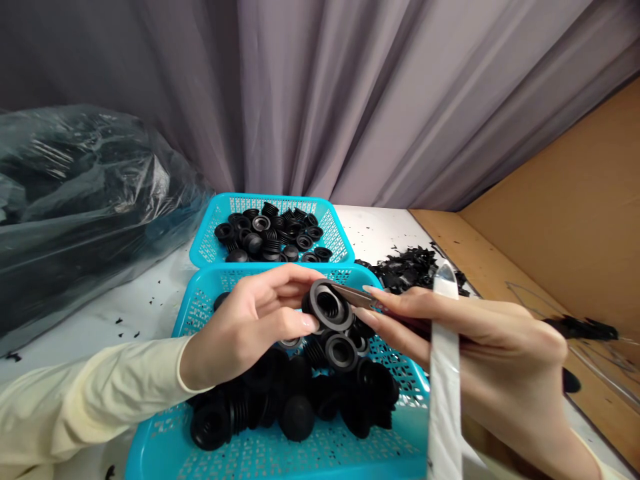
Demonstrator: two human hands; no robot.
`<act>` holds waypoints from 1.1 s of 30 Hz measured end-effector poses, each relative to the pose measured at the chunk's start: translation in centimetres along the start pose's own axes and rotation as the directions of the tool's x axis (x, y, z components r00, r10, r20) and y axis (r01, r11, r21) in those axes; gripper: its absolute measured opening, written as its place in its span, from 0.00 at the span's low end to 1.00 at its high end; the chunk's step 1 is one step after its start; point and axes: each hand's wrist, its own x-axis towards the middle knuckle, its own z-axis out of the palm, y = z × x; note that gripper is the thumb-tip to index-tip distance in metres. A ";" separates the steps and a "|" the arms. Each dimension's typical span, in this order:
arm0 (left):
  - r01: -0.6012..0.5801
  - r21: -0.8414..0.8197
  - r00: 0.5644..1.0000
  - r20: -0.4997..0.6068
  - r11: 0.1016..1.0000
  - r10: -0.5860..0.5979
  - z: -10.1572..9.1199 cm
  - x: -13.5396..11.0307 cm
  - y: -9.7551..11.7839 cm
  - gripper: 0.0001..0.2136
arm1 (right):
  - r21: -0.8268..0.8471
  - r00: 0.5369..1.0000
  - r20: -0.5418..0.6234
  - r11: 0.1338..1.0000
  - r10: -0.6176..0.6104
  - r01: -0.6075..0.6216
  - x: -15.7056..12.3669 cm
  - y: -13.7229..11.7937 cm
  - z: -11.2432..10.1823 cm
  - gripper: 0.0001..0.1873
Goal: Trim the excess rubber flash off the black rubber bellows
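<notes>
My left hand (250, 327) is closed around the side of a black rubber bellows-like part (313, 300), with its round open rim turned up and to the right. In my right hand (480, 333) a thin flat metal blade (353, 295) is pinched between thumb and fingers, its tip at the part's rim. A white-wrapped strip with a shiny tip (444, 373) crosses in front of my right hand; whether it joins the blade cannot be told. Below both hands, a blue basket (300, 463) holds many similar black ribbed parts (297, 417).
Behind stands a second blue basket (200, 243) of black parts. Black trimmings (415, 267) are heaped on the white table to the right. A clear plastic bag (90, 220) with dark contents lies left. A grey curtain (320, 100) hangs behind, and a wooden panel (565, 180) rises right.
</notes>
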 end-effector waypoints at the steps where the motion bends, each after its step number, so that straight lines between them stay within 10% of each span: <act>1: 0.000 -0.009 1.000 -0.004 1.000 0.000 0.0 0.0 0.0 0.12 | 0.009 1.000 -0.019 1.000 -0.018 0.018 0.0 0.1 0.1 0.03; 33: -0.033 0.091 0.999 0.041 0.995 0.030 -0.4 -0.4 0.0 0.14 | -0.028 1.000 -0.005 1.000 0.014 -0.014 -0.2 -1.0 0.2 0.05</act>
